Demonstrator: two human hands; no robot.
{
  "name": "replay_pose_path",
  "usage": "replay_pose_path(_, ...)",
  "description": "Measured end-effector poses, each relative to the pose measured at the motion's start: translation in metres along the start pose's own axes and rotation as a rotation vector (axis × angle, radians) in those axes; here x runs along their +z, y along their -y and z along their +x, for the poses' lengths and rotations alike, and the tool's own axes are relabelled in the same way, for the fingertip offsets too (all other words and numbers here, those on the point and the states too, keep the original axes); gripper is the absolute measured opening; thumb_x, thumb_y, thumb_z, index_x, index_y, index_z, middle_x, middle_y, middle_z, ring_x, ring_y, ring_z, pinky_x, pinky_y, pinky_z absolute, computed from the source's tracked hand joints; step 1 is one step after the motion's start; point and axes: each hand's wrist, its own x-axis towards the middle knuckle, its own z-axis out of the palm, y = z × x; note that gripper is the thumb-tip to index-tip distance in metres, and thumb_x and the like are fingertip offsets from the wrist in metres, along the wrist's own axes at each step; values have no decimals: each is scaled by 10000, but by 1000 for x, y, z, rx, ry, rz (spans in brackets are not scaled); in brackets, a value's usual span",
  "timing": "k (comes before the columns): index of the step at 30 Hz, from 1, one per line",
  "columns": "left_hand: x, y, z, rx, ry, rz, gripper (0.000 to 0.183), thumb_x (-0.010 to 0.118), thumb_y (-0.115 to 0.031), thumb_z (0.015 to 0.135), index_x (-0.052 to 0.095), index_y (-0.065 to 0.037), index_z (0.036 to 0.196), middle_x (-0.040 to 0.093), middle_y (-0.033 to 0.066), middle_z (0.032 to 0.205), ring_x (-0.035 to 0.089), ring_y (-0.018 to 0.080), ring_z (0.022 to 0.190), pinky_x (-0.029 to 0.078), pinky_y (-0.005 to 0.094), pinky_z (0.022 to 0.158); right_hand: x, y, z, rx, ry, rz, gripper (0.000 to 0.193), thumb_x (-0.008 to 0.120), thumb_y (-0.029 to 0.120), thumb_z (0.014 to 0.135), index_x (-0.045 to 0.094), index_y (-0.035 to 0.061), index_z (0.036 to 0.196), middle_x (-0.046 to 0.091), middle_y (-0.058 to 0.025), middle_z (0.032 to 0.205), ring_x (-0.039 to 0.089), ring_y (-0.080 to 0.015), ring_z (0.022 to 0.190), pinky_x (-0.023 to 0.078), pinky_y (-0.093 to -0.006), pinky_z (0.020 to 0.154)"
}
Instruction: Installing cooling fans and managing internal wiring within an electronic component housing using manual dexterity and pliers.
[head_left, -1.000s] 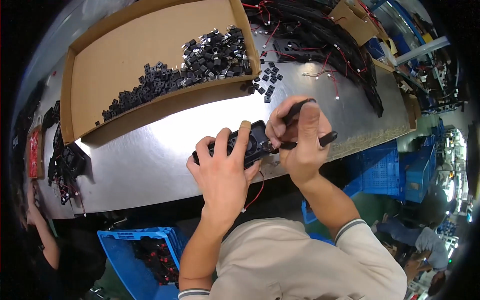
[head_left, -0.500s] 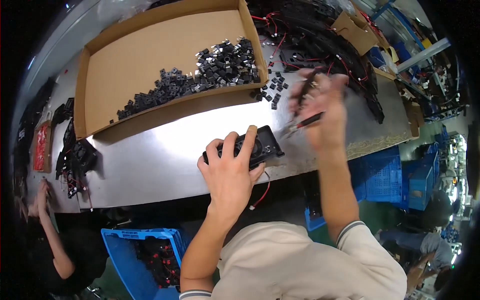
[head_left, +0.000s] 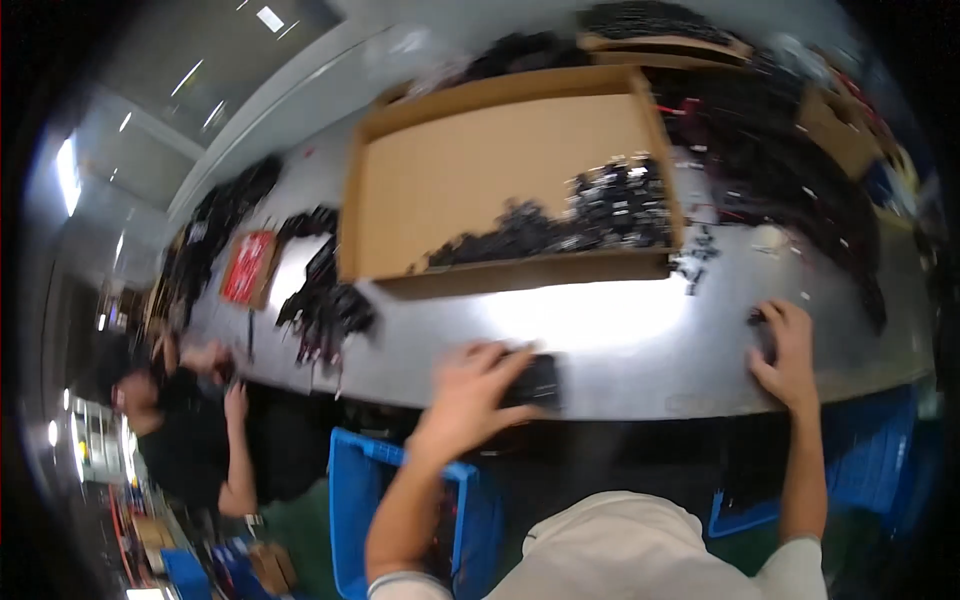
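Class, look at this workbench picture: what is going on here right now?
A person at a shiny grey metal table rests the left hand on a flat black plastic part near the table's front edge. The right hand is apart from it, covering a small dark item. Behind lies a shallow brown cardboard tray of small black pieces. The picture is blurred.

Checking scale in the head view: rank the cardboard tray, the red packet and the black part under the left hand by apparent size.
1. Cardboard tray
2. Red packet
3. Black part, partly covered by the left hand, so unsure.
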Motion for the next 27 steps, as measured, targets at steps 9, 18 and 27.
replay_pose_path(9,-136,122,-30,-242,-15,501,855,854,-83,513,608,-184,1326,548,101,1378,367,406,1382,293,512,1159,7,5,16,-61,-44,106,530,716,301,745,627,66,1212,566,-169,1206,525,-340,1163,366,-467,1039)
replay_pose_path(18,-139,136,100,-78,-540,362,585,686,-103,834,562,-145,1404,483,120,1485,407,373,1396,333,488,1138,12,5,8,-55,-62,166,579,713,357,776,608,78,1272,558,-163,1261,500,-337,1222,332,-505,1101)
replay_pose_path(27,5,-171,302,447,-165,-111,629,726,-172,846,521,-117,1438,580,197,1352,551,365,1260,440,425,1066,65,110,-23,416,115,2034,575,679,94,942,409,14,1444,609,-120,1265,593,-205,1157,493,-377,1004)
